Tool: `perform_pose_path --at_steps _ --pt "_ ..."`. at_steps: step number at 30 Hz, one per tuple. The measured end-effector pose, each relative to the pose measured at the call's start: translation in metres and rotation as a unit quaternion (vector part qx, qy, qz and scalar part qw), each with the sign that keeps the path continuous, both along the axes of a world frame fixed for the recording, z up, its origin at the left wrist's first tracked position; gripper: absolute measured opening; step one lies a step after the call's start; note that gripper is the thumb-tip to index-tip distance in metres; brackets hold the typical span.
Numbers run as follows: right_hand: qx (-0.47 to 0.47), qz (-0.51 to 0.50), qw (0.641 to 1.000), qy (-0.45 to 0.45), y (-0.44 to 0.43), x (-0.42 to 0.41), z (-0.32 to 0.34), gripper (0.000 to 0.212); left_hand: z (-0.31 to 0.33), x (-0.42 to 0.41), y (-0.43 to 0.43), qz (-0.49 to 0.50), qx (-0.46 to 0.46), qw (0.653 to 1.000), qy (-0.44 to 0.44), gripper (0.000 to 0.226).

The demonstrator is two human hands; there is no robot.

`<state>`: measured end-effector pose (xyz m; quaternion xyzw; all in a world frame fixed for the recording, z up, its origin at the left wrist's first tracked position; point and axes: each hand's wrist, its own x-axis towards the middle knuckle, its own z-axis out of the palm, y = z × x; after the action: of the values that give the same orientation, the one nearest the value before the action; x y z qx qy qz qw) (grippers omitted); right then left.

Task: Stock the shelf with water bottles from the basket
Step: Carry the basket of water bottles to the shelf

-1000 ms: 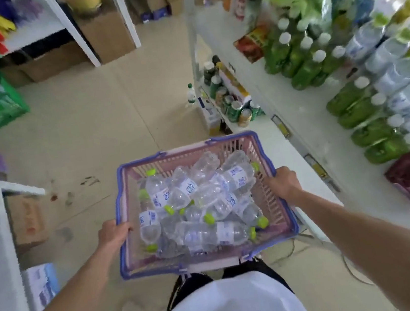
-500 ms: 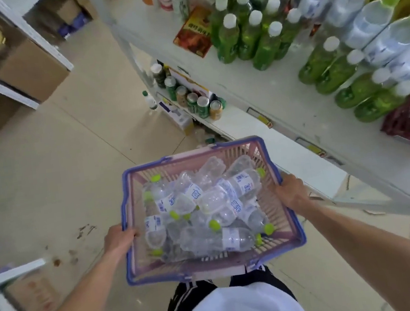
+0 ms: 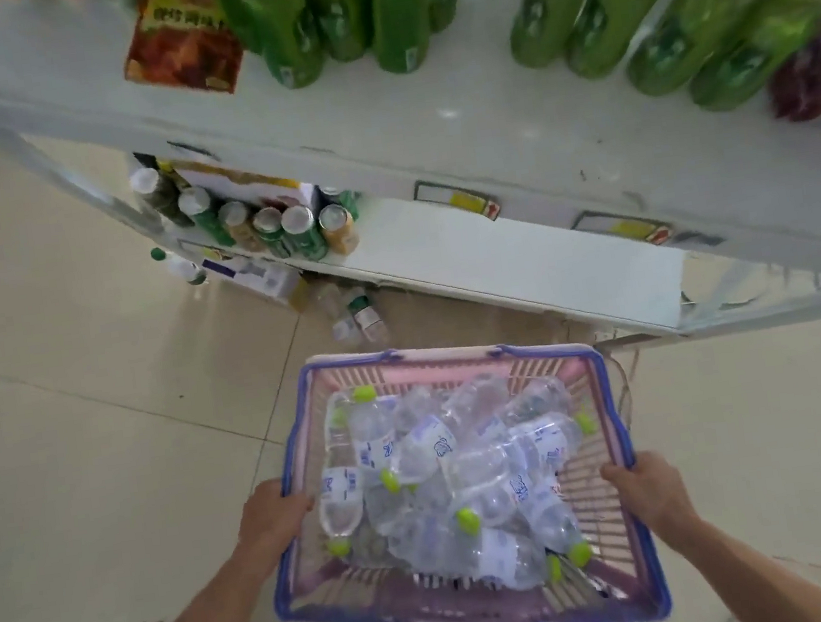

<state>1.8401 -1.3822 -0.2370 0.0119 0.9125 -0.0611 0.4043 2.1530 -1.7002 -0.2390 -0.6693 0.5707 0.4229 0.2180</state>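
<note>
A pink basket (image 3: 456, 364) with a purple rim hangs low over the tiled floor, in front of the white shelf unit (image 3: 507, 144). It is filled with several clear water bottles (image 3: 448, 466) with lime-green caps, lying jumbled. My left hand (image 3: 273, 516) grips the basket's left rim. My right hand (image 3: 644, 486) grips its right rim. The lower shelf board (image 3: 521, 261) just beyond the basket is bare on its right half.
Green drink bottles (image 3: 346, 13) and a red snack bag (image 3: 184, 44) stand on the upper shelf, a dark red packet (image 3: 819, 74) at its right. Cans (image 3: 295, 232) crowd the lower shelf's left end. Two small bottles (image 3: 357, 314) and a box (image 3: 260, 280) lie on the floor below.
The view has swung towards the shelf and down. The basket, still held by both hands, has come lower and closer to the lower shelf.
</note>
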Motion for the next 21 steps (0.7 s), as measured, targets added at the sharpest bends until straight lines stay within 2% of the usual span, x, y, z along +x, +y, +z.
perform_pose_path --at_steps 5,12,21 --pt "0.018 -0.066 0.998 -0.012 0.045 0.013 -0.098 0.039 -0.108 -0.017 0.009 -0.048 0.014 0.998 -0.038 0.030" --pt "0.067 -0.086 0.994 -0.027 0.088 0.015 -0.203 0.044 -0.216 -0.038 0.035 -0.099 0.037 0.994 -0.038 0.017" --pt "0.046 -0.104 0.993 -0.026 0.095 -0.018 -0.281 0.033 -0.299 -0.081 0.031 -0.138 0.033 0.989 -0.047 0.034"
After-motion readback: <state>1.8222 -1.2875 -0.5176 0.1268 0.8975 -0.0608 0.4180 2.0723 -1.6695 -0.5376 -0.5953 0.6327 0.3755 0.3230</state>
